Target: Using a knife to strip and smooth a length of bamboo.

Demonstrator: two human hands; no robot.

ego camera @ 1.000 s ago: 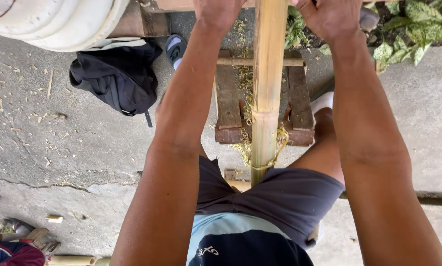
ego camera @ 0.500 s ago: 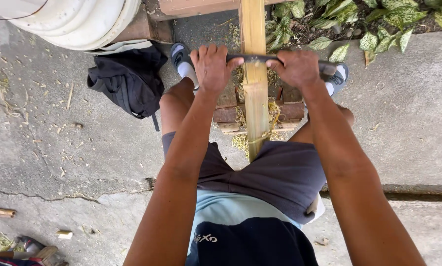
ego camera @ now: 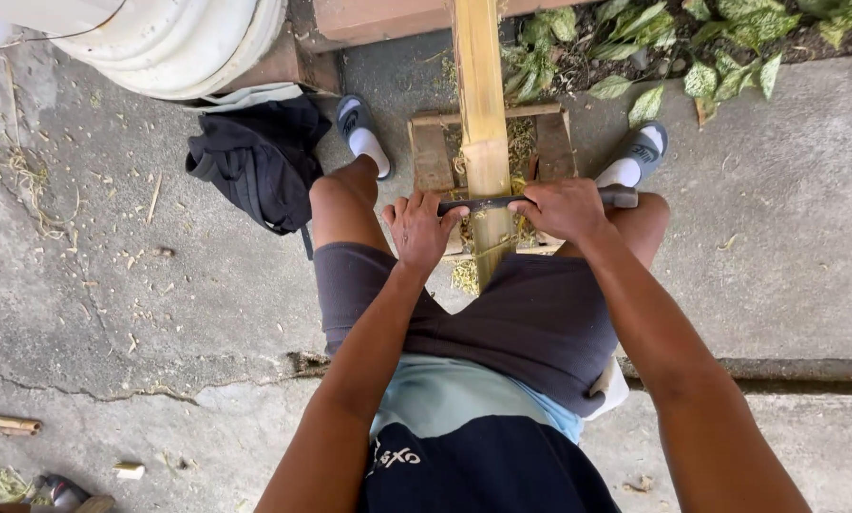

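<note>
At the far left the concrete ground (ego camera: 113,285) is cracked and strewn with pale shavings, with a white round tub (ego camera: 160,38) at its top-left corner and a dark bundle of cloth (ego camera: 255,161) just below it. The person sits astride a low wooden stand (ego camera: 435,152), a slippered foot on either side. The left hand (ego camera: 418,228) is closed around one end of a dark two-handled blade (ego camera: 483,202); half a second ago both hands and blade sat higher up the bamboo pole (ego camera: 483,104), and they have since come down toward the body, which reads as a shaving stroke drawn along the pole. The pole runs from the top edge down between the knees, resting on the stand. The right hand (ego camera: 564,207) grips the blade's other end, fingers wrapped tight. Green leaves (ego camera: 730,66) line the top-right edge of the ground.
</note>
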